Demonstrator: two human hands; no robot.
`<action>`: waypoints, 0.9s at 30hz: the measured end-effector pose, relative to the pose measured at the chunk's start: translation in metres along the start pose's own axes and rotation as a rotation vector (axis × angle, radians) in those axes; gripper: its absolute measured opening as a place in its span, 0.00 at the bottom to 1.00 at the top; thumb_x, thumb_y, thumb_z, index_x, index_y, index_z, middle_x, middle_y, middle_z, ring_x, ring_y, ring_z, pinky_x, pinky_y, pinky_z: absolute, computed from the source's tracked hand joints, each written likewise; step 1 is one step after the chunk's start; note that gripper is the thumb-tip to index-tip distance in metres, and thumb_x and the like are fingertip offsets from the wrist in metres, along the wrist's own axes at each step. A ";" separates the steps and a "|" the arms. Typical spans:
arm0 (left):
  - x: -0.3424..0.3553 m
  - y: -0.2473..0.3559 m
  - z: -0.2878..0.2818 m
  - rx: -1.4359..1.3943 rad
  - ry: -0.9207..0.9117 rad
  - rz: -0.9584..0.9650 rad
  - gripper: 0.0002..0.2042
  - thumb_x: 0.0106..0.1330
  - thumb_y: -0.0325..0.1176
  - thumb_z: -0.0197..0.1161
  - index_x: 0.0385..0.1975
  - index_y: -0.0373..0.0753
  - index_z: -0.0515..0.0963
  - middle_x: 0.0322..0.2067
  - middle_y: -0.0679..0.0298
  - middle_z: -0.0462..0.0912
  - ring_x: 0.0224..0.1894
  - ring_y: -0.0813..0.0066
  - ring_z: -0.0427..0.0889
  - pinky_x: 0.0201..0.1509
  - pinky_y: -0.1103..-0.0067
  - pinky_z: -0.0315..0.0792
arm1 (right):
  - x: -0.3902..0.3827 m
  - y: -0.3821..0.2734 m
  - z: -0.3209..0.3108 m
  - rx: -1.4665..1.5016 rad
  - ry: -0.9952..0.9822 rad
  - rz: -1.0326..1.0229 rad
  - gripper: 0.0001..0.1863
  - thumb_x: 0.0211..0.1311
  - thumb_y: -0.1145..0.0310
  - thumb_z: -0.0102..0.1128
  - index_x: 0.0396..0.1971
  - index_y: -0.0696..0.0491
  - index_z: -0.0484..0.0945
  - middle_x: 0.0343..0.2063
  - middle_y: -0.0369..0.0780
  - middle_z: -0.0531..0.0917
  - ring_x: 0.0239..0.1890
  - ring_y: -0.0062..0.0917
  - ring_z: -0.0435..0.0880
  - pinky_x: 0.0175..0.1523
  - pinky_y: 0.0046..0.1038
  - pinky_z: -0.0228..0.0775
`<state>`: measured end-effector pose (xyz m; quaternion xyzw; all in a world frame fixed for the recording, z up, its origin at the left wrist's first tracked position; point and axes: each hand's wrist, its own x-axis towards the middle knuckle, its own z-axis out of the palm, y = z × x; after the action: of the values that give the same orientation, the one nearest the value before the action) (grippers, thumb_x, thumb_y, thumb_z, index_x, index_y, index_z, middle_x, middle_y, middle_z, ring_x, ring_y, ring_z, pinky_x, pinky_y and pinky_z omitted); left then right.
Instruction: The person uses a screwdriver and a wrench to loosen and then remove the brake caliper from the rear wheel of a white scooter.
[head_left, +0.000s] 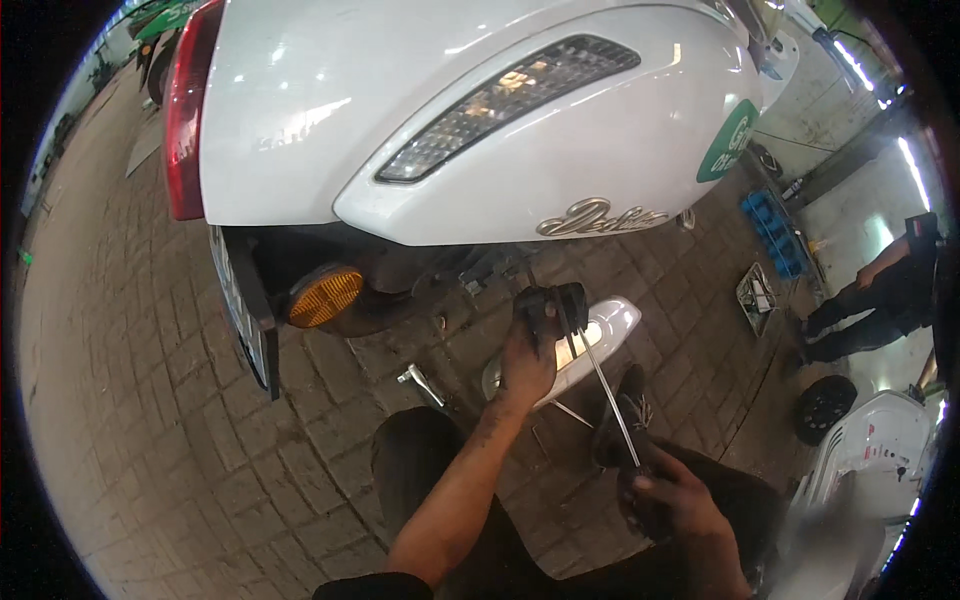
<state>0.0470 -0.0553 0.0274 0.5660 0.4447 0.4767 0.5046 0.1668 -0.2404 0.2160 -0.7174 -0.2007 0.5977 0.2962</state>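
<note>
Below the white scooter's rear body (470, 120), my left hand (528, 365) is closed around a small black part (570, 303). Lower right, my right hand (685, 497) grips the dark handle of a screwdriver (613, 405). Its long bright shaft slants up toward the black part; whether the tip touches it I cannot tell. On the floor behind my left hand lies a glossy white panel (613, 322), partly covered by the hand and the part. A ratchet wrench (420, 384) rests on the paving left of my left forearm.
An orange reflector (326, 297) and a plate edge (262, 350) hang under the scooter's tail. A metal tray (757, 300) and a blue crate (775, 237) sit at the right, near a standing person (870, 295). A second white scooter (870, 450) is at the lower right.
</note>
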 end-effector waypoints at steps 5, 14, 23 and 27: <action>0.001 0.010 -0.002 -0.016 0.041 -0.011 0.30 0.73 0.53 0.41 0.60 0.29 0.63 0.52 0.36 0.72 0.53 0.35 0.72 0.58 0.58 0.65 | -0.004 -0.001 0.012 0.332 0.000 0.177 0.24 0.62 0.62 0.58 0.58 0.52 0.68 0.23 0.39 0.72 0.18 0.23 0.70 0.15 0.23 0.55; -0.010 -0.011 -0.001 -0.030 0.051 -0.024 0.28 0.75 0.51 0.39 0.61 0.30 0.63 0.59 0.41 0.67 0.61 0.46 0.67 0.64 0.66 0.61 | 0.004 0.000 -0.008 0.014 0.026 0.150 0.39 0.59 0.56 0.68 0.64 0.60 0.64 0.41 0.40 0.80 0.41 0.25 0.77 0.45 0.26 0.70; 0.022 0.007 -0.005 -1.173 -0.078 -0.383 0.20 0.75 0.44 0.42 0.54 0.36 0.69 0.54 0.57 0.74 0.53 0.62 0.73 0.63 0.69 0.63 | 0.012 0.019 0.004 0.060 0.067 0.106 0.24 0.61 0.64 0.64 0.52 0.55 0.67 0.30 0.39 0.71 0.27 0.24 0.69 0.30 0.26 0.58; 0.027 -0.022 0.004 -1.158 -0.108 -0.279 0.16 0.72 0.37 0.49 0.54 0.35 0.66 0.50 0.57 0.73 0.51 0.60 0.74 0.60 0.68 0.65 | 0.017 0.014 -0.001 0.007 0.048 0.211 0.42 0.55 0.56 0.70 0.63 0.61 0.59 0.51 0.47 0.73 0.52 0.34 0.71 0.56 0.32 0.60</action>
<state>0.0546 -0.0276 0.0073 0.1587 0.1565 0.5412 0.8108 0.1698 -0.2402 0.1947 -0.7475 -0.1150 0.6090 0.2389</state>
